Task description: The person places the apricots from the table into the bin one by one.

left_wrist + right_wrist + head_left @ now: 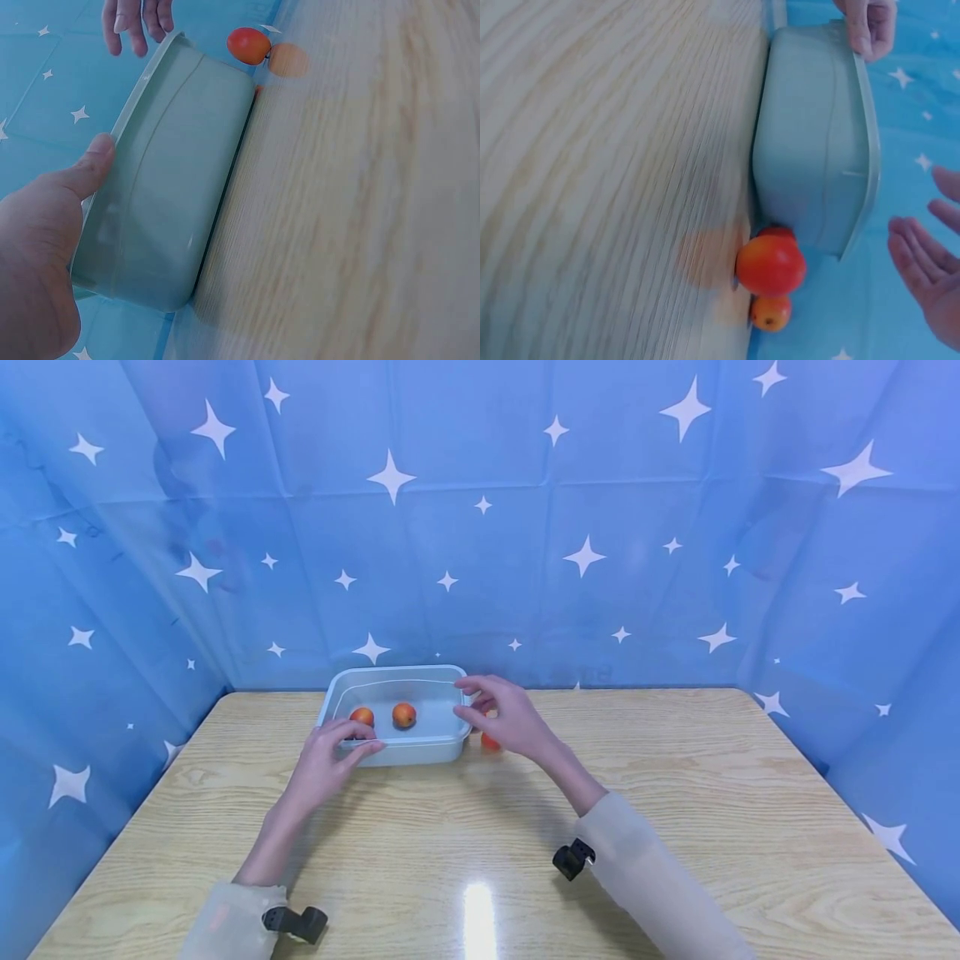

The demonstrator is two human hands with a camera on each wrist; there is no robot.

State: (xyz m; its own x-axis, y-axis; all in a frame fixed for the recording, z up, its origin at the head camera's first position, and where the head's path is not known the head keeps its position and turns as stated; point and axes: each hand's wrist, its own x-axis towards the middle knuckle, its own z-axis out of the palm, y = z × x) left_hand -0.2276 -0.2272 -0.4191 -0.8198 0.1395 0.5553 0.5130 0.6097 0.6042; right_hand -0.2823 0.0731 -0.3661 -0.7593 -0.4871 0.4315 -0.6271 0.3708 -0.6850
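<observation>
A pale blue-green plastic bin [408,753] stands at the back of the table. Inside it lie two orange-red round fruits, one near the middle [403,716] and another at the left [362,717]. My left hand [322,768] pinches the front rim near the left corner, its thumb on the outer side in the left wrist view. Over the bin's right end my right hand [510,714] hovers with fingers spread and nothing in them. Beside that end, the right wrist view shows a large orange-red fruit [771,266], a smaller orange one [771,313] and a partly hidden red one [778,232].
The wooden table [465,827] reaches back to a blue curtain [480,535] with white stars, which also hangs along both sides. A light reflection shows on the tabletop near the front. Each sleeve cuff carries a small black camera [573,858].
</observation>
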